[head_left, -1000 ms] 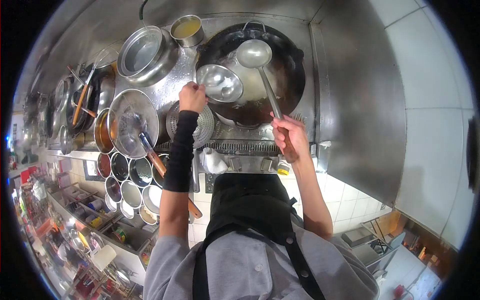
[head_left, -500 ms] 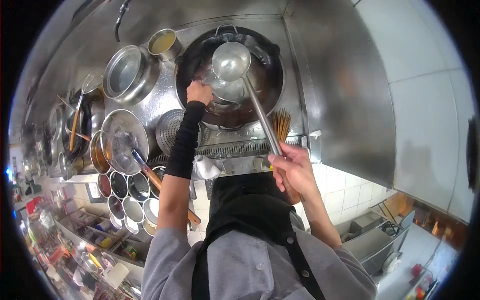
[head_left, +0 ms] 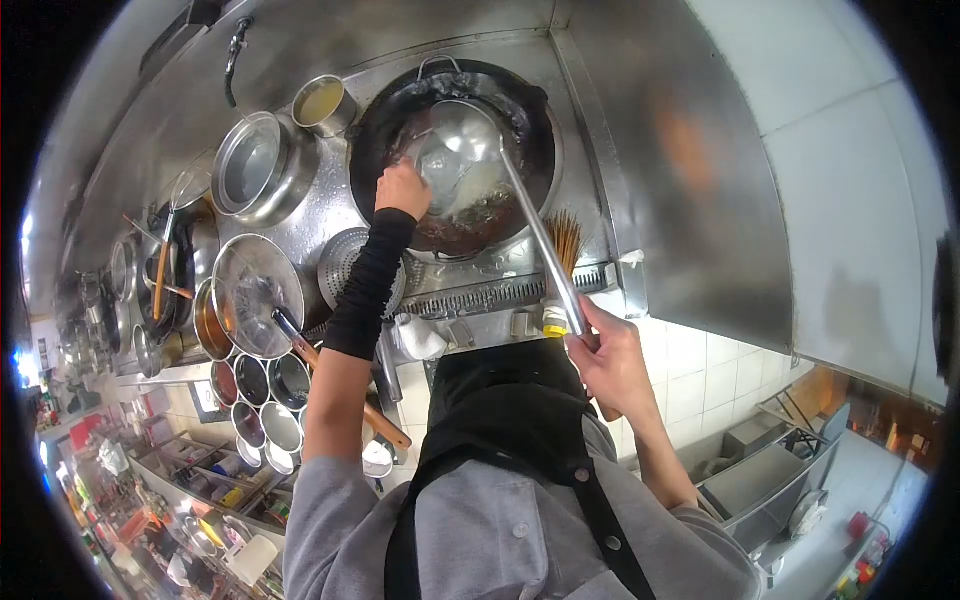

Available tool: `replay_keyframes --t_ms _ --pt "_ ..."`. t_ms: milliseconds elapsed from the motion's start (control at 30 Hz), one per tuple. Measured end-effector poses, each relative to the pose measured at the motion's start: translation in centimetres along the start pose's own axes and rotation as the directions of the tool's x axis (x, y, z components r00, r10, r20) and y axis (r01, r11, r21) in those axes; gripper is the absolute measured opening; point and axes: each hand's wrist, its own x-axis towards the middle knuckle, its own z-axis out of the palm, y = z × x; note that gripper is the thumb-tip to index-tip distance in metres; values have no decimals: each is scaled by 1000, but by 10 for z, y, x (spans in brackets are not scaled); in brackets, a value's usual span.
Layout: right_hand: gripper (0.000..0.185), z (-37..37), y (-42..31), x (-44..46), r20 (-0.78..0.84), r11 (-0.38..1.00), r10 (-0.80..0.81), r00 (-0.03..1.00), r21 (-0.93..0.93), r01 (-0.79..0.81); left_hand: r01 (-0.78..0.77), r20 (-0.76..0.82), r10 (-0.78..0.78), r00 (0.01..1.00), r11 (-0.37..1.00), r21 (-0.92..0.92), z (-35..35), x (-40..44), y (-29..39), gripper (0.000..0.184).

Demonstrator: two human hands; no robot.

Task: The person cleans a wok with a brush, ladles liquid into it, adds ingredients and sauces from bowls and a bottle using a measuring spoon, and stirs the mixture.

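My right hand (head_left: pixel 612 362) is wrapped around the long handle of a large metal ladle (head_left: pixel 467 130). The ladle's bowl is tilted over a big dark wok (head_left: pixel 542 150), where wet, churned liquid (head_left: pixel 482 200) shows. My left hand (head_left: pixel 402 190) is closed at the left inside of the wok, fingers on the edge of a shiny bowl (head_left: pixel 437 170); the ladle partly hides that bowl. A bamboo brush (head_left: pixel 566 240) stands just right of the wok, near the ladle handle.
Left of the wok are a pot of yellowish liquid (head_left: pixel 323 103), a lidded-looking steel pot (head_left: pixel 248 165) and a perforated strainer (head_left: pixel 345 265). A mesh skimmer (head_left: pixel 258 295) rests above several round containers (head_left: pixel 283 428). A steel wall (head_left: pixel 690 190) rises at right.
The ladle's bowl has lowered and tipped, and liquid now churns in the wok. My right hand has shifted slightly right and down. My left hand remains at the bowl's edge.
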Motion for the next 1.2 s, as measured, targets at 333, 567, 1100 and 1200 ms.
replay_keyframes --t_ms 333,567,1100,1200 --pt "41 32 46 80 -221 966 -161 962 -233 108 -79 -168 102 980 987 138 -38 -14 -18 19" --pt "30 58 38 151 -142 998 -17 990 -58 9 58 -236 -60 970 998 -16 -60 -21 -45 16" --pt "11 97 26 174 286 512 137 948 799 -315 358 -24 -401 916 842 -404 -58 -42 -92 25" --pt "10 85 6 149 296 597 146 944 735 -323 452 113 -469 876 714 -536 -40 -32 -92 23"
